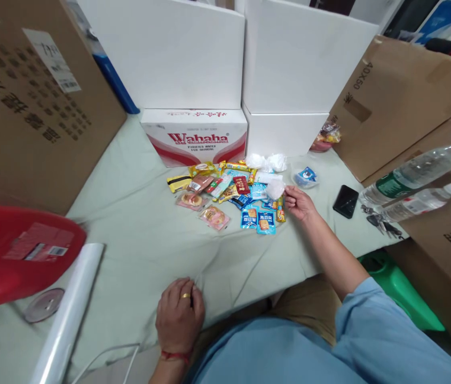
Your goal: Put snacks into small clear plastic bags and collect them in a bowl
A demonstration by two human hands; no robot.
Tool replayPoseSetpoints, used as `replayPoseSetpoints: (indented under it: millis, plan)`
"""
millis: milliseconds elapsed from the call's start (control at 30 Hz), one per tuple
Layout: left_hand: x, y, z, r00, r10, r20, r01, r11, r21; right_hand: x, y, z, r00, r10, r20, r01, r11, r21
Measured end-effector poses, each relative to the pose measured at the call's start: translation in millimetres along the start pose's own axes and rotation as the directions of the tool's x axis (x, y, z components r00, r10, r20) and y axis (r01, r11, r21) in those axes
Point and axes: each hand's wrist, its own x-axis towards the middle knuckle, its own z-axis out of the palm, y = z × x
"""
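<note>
My right hand [298, 204] is closed in a pinch on the edge of a small white wrapped packet [275, 190]; its contents do not show. It hangs over the right side of a pile of snacks. Just below lie blue snack packets [266, 222] and a narrow yellow packet [280, 210]. Nearby in the pile are a dark red packet [242, 185], clear-wrapped pastries [214, 217] and a yellow-and-black packet [179, 183]. More white wrapped packets [266, 162] lie behind. Near the front edge, my left hand [180, 314] rests on the cloth with fingers curled in, seemingly holding nothing.
Behind the snacks stand a Wahaha carton [197, 137] and white panels [289, 64]. At right are a clear container [306, 177], a black phone [346, 201], keys [383, 224] and two water bottles [417, 170]. At left are a red container [21, 256] and a white roll [69, 314].
</note>
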Motion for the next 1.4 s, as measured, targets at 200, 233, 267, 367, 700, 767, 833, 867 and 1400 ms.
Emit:
replayPoseSetpoints:
  millis: [200,233,267,367,700,767,833,867,1400]
  plan:
    - [-0.4,-3.1,1.0,1.000,0.014,0.011,-0.013,0.999,-0.045,-21.7,14.8,10.9,0.996,-0.074,-0.040,0.076,0.994,0.074]
    - [-0.6,-3.7,-0.4,1.000,0.007,0.008,-0.007,0.997,-0.071,-24.0,18.9,14.0,0.996,-0.078,-0.053,0.083,0.993,0.080]
    - [-0.4,-3.8,-2.8,1.000,-0.006,-0.007,0.005,0.995,-0.103,-25.9,23.6,17.7,0.995,-0.078,-0.069,0.083,0.993,0.083]
    - [6.8,1.8,-14.7,0.990,-0.105,-0.092,0.082,0.971,-0.223,-31.8,41.5,33.0,0.993,-0.047,-0.111,0.057,0.995,0.086]
    - [127.2,43.1,50.4,0.998,-0.063,0.024,0.066,0.811,-0.582,-72.7,81.6,96.3,0.998,0.062,-0.031,-0.064,0.996,-0.058]
    - [136.7,43.6,71.8,0.997,-0.044,0.068,0.078,0.754,-0.652,-75.4,80.8,97.6,0.995,0.102,-0.009,-0.102,0.990,-0.096]
    - [137.4,42.8,84.8,0.989,-0.071,0.132,0.145,0.680,-0.719,-76.9,78.9,95.5,0.994,0.112,-0.007,-0.112,0.986,-0.125]
    - [135.9,42.3,88.0,0.982,-0.094,0.162,0.184,0.645,-0.742,-77.8,78.3,94.2,0.994,0.106,-0.011,-0.107,0.985,-0.133]
    - [132.4,32.6,71.3,0.787,-0.321,0.526,0.563,0.026,-0.826,-87.3,68.5,80.1,0.990,-0.140,0.034,0.139,0.873,-0.467]
